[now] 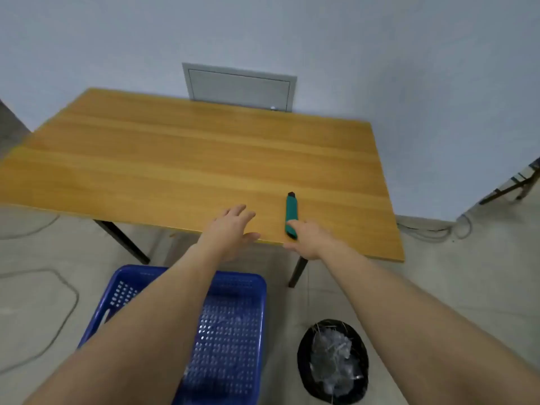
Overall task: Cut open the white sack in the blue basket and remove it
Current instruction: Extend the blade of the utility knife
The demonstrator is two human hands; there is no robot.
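Observation:
A green utility knife (291, 213) lies on the wooden table (181, 159) near its front edge, black tip pointing away from me. My right hand (306, 238) holds the knife's near end, fingers curled over it. To its left, my left hand (232, 226) is at the table's front edge with fingers spread and holds nothing. On the floor below stands the blue basket (233, 287); my left forearm crosses over it. Its perforated bottom shows and no white sack is visible inside it.
A black bin (304, 361) holding crumpled white material (333, 361) stands on the floor right of the basket. Black table legs (125, 241) reach down beside the basket. Cables (58, 311) trail across the floor at left and right. A grey wall panel (239, 86) sits behind the table.

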